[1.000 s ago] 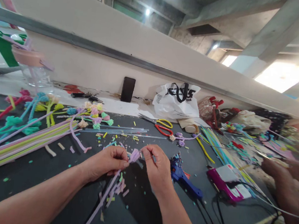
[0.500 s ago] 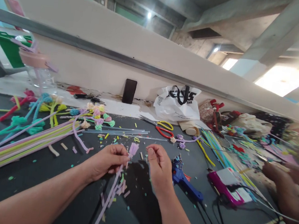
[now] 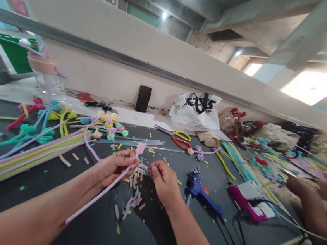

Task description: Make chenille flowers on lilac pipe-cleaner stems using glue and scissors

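My left hand is closed on a lilac pipe cleaner. A pinkish-lilac tuft tops the stem above the fingertips, and its lower end slants down over the left forearm. Just to the right, my right hand has thumb and forefinger pinched together; anything between them is too small or hidden to name. Under and between the hands lie short cut pipe cleaner pieces. A blue glue gun rests right of my right hand.
Long pipe cleaners lie bundled at left, beside finished-looking fuzzy flowers. Scissors, a phone and a white bag are at the back. At right are a magenta-edged device, cables and another person's hand.
The pipe cleaner's lower end has swung left and its tuft has shifted slightly up and left. My right hand has moved left, closer to my left hand.
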### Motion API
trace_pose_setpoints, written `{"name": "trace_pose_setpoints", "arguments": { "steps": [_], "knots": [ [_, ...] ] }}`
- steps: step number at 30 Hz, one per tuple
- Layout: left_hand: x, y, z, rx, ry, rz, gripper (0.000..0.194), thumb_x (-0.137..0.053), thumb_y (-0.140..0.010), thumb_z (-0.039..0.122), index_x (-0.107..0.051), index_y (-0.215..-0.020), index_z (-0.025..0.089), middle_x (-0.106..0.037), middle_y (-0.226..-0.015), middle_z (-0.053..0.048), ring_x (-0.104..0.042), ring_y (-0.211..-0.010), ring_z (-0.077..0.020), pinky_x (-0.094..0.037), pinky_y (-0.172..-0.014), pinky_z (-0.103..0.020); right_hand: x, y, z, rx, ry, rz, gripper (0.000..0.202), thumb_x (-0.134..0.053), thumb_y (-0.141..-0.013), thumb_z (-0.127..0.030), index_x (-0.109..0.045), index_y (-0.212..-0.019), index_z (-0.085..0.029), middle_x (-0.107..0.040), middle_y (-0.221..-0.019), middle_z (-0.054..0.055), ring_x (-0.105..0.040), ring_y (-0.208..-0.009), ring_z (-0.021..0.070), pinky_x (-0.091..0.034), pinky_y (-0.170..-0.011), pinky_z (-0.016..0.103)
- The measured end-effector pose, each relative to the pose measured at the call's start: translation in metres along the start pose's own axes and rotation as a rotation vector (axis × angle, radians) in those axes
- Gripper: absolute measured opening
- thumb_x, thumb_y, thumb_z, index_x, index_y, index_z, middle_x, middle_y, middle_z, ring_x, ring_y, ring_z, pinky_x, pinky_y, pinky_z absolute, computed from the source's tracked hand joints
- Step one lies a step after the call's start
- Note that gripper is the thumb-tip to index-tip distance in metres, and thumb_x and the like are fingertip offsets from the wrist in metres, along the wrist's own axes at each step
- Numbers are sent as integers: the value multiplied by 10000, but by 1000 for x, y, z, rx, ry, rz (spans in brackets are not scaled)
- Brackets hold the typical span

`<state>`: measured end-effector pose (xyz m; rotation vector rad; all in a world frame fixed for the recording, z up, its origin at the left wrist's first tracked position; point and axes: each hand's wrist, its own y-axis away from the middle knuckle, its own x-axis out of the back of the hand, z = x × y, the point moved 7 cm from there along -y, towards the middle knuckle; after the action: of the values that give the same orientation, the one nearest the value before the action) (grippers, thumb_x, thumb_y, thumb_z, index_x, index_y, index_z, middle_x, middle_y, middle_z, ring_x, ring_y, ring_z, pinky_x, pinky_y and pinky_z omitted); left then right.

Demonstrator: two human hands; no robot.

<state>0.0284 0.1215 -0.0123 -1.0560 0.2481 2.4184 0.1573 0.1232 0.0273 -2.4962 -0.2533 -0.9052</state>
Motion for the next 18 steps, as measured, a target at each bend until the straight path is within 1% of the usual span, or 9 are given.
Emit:
{"name": "trace_pose_setpoints", "arguments": {
  "steps": [4, 6, 10, 12, 14, 18],
  "knots": [
    [1, 0, 3, -29, 4, -1, 150, -572, -771, 183, -464, -676, 140, -452, -593, 17, -341, -418, -29, -206, -389, -148, -7, 1, -7, 79, 123, -94, 309, -380, -879, -281, -492, -607, -185, -490, -540, -17, -478, -539, 118, -346, -549, 225],
    [2, 0, 3, -35, 6, 0, 157, -566, -775, 181, -461, -667, 137, -451, -595, 16, -343, -425, -29, -211, -398, -148, -12, 3, -9, 123, 165, -154, 311, -408, -873, -281, -491, -589, -186, -499, -541, -15, -482, -555, 123, -345, -567, 232],
    [4, 0, 4, -46, 4, 15, 143, -574, -769, 163, -466, -680, 136, -457, -600, 14, -362, -441, -30, -236, -416, -145, -21, 6, -15, 225, 136, -270, 75, -517, -811, -163, -562, -758, -192, -612, -719, 3, -543, -705, 136, -362, -675, 248],
    [4, 0, 4, -46, 9, 13, 142, -580, -765, 171, -469, -684, 138, -456, -597, 16, -358, -435, -29, -232, -408, -142, -24, 9, -20, 271, 106, -336, 101, -524, -798, -106, -567, -804, -198, -632, -778, 0, -558, -756, 131, -355, -732, 258],
    [4, 0, 4, -41, 15, 8, 136, -582, -764, 173, -473, -690, 140, -456, -598, 16, -355, -427, -28, -220, -392, -140, -28, 13, -26, 320, 73, -422, 128, -528, -797, -83, -572, -815, -202, -640, -803, -11, -568, -789, 119, -336, -785, 267],
    [3, 1, 4, -35, 11, 7, 123, -571, -769, 154, -478, -690, 138, -459, -602, 12, -366, -429, -31, -229, -384, -140, -41, 26, -37, 383, 100, -596, 127, -587, -770, -102, -597, -833, -212, -631, -844, -19, -560, -859, 117, -284, -861, 293]
  ]
}}
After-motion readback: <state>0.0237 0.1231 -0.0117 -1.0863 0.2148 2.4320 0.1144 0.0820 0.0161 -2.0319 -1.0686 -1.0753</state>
